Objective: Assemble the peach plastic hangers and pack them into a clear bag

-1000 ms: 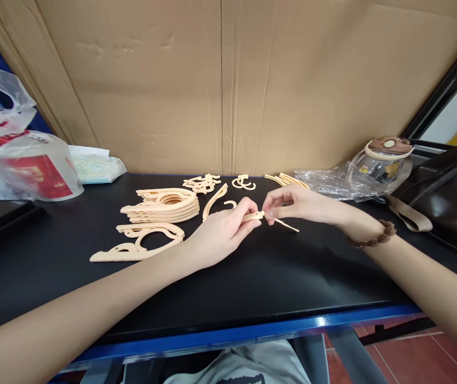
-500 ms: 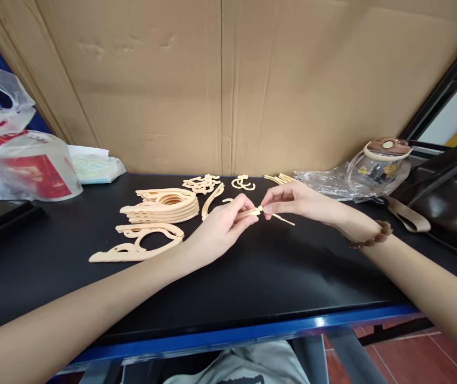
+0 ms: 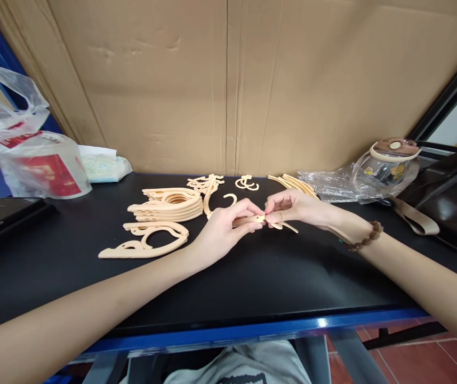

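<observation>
Both hands meet over the middle of the black table. My left hand (image 3: 232, 224) is closed on a beige folding-hanger piece (image 3: 248, 220), its jointed end pointing right. At that end, the fingertips of my right hand (image 3: 290, 208) pinch another beige hanger part, mostly hidden by the fingers. A thin curved beige strip (image 3: 288, 226) shows below the right fingers. Just behind the left hand are a curved hanger arm (image 3: 211, 193) and a hook (image 3: 231, 198). To the left lie a stack of folded hangers (image 3: 184, 205) and one folded hanger (image 3: 144, 250) in front of it.
Toward the back lie small hanger parts (image 3: 200, 184), loose hooks (image 3: 247, 184) and slim hanger arms (image 3: 292, 184). A bagged tub (image 3: 52, 170), a tissue pack (image 3: 106, 165) and a black phone-like device (image 3: 4, 216) stand left. Clear plastic wrap (image 3: 328, 184), a bottle (image 3: 386, 165) and a dark bag (image 3: 452, 197) occupy the right.
The right fingers have closed in against the jointed end of the piece in my left hand. The view has shifted slightly, moving the scene a little right.
</observation>
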Motion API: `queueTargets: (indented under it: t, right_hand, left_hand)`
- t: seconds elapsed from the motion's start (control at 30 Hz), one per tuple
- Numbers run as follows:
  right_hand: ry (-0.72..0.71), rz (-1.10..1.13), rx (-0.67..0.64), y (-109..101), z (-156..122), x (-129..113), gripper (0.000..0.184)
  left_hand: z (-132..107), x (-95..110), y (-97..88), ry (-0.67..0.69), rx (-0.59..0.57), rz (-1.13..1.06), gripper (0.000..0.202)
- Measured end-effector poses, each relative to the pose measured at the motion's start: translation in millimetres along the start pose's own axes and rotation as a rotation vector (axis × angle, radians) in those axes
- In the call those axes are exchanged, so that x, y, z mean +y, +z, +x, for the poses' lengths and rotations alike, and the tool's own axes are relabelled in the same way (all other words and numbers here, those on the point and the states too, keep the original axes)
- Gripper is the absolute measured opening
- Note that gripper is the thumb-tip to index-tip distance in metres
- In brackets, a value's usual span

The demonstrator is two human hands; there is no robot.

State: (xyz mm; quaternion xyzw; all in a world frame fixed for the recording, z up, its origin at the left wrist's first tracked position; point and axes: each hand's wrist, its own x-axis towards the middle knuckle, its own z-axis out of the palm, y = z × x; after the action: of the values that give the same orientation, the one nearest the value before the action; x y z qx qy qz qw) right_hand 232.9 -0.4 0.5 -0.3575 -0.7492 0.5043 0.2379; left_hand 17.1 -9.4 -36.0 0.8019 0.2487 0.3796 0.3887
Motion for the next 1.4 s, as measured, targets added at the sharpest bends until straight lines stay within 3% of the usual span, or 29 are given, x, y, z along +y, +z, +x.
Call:
queueTargets:
  t: [0.37,0.87,1.0,1.13,1.4]
  right_hand:
    - [0.102,0.072,-0.146,4.2,1.8,4.7,0.018]
    - [0.107,-0.085,-0.243,5.0,0.3,13.0,0.023]
    - [0.123,-0.112,-0.249,3.3,-0.1,12.6,0.023]
    - [0.138,-0.180,-0.225,0.8,-2.8,2.7,0.024]
    - [0.156,-0.392,-0.182,-3.8,-12.2,-14.9,0.034]
  left_hand:
    - [-2.6,6.8,0.1,-0.095,-0.118,0.003,0.005]
    - [-3.7,2.2,0.8,-0.118,-0.246,0.055,0.009]
    - [-1.5,4.8,2.1,-0.154,-0.246,0.108,0.011]
    - [2.5,5.5,5.1,-0.173,-0.242,0.014,0.012]
    - [5.6,2.6,5.9,-0.062,-0.178,0.183,0.008]
